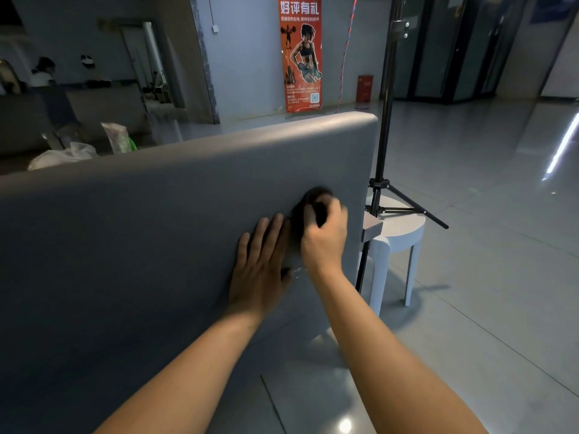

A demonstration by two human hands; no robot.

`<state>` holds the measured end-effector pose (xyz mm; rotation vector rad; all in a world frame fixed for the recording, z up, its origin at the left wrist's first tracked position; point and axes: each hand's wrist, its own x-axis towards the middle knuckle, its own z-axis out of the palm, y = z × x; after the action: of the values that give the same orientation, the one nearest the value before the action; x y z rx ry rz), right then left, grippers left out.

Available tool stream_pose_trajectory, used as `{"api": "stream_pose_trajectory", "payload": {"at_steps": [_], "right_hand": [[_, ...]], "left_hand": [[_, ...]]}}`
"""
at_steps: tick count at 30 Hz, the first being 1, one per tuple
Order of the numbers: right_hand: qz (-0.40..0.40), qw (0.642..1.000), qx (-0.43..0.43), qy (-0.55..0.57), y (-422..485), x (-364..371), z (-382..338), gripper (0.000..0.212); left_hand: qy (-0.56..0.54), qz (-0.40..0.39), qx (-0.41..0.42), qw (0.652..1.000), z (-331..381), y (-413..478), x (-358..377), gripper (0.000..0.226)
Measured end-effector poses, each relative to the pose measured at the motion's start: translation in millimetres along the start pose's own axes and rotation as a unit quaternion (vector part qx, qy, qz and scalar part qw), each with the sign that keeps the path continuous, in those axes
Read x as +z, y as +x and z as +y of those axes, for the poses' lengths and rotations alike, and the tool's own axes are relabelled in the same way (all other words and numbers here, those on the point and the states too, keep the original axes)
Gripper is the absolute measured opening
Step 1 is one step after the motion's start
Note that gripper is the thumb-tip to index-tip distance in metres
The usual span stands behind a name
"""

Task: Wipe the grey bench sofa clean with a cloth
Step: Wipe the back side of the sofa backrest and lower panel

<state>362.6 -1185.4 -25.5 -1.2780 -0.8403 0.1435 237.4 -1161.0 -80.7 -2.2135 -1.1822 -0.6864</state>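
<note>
Two bare hands lie against the upright padded panel of the grey bench sofa (156, 233), close to its right end. The left hand (258, 274) is spread flat on the grey cover, palm to the surface. Its fingers (266, 233) are straight, close together and point up the panel; they hold nothing and only press on the cover.

The right hand (324, 239) is just beside it, nearly touching, and sits a little higher. Its fingers (336, 209) are curled tight round a dark cloth (315, 195), which is bunched into a wad. The wad bulges out above and to the left of the knuckles and is pressed against the panel, near the bench's right edge. Cloth and fingertips are blurred, so the folds and the exact colour cannot be told. A faint pale smear shows on the cover between the two wrists.

Both forearms are bare and reach in from the bottom of the view.

Just past the right end of the bench stands a white plastic stool (404, 236). A black tripod stand (384, 145) rises beside it, its legs spreading across the stool's seat in this view. The glossy tiled floor (488, 277) reflects the lights. On the far wall hangs a red poster (300, 54).
</note>
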Motion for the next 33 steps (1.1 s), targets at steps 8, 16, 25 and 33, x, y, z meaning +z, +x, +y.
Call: {"api": "stream_pose_trajectory", "payload": {"at_steps": [8,16,25,33], "right_hand": [[-0.013,0.995,0.068,-0.068,-12.7,-7.2,42.6,0.025],[0.055,0.998,0.022,0.014,15.4,-2.9,3.3,0.019],[-0.026,0.991,0.128,-0.025,-18.8,2.8,36.0,0.007],[0.085,0.985,0.144,0.045,-4.4,14.7,17.2,0.021]], "left_hand": [[-0.01,0.015,0.01,1.0,-0.2,-1.2,2.4,0.088],[-0.001,0.006,0.0,1.0,-0.8,0.0,1.1,0.107],[0.007,0.016,0.01,1.0,-2.2,-1.1,3.7,0.103],[0.008,0.024,0.003,1.0,-3.7,-0.7,5.8,0.104]]}}
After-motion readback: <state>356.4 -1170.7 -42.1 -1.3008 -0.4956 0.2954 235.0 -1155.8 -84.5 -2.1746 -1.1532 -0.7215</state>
